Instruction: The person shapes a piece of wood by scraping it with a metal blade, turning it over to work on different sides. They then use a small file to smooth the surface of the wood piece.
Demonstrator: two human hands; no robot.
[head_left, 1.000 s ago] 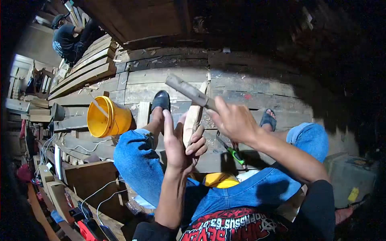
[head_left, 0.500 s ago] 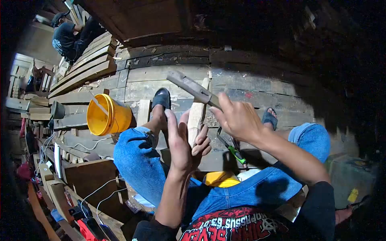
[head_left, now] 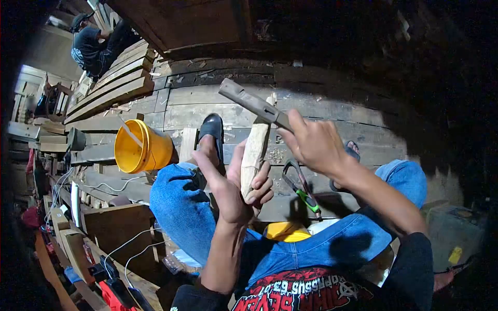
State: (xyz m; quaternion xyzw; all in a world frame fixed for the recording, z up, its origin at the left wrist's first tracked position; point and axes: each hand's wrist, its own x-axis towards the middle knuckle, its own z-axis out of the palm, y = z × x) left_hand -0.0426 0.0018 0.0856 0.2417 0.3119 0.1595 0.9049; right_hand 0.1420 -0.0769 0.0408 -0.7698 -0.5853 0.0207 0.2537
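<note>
My left hand (head_left: pixel 236 189) holds a pale, roughly shaped piece of wood (head_left: pixel 254 155), its fingers wrapped round the lower part and the thumb spread away. In my right hand (head_left: pixel 316 145) is the handle of an adze-like tool (head_left: pixel 249 102). The tool's grey head slants up to the left, and the end near the handle lies at the top of the wood; whether the two touch is unclear. Below my right hand, a tool with a green and black handle (head_left: pixel 307 199) rests on the boards between my legs.
A yellow bucket (head_left: pixel 136 146) with a stick in it stands left of my knee. Long planks (head_left: pixel 111 93) lie at the upper left, near a seated person (head_left: pixel 91 46). White cables (head_left: pixel 122 249) run at lower left; a grey box (head_left: pixel 454 233) stands at right.
The adze-like tool and the top of the wood have shifted slightly right. My left thumb has spread away from the wood. My left foot looks slightly turned, and the view has moved a little.
</note>
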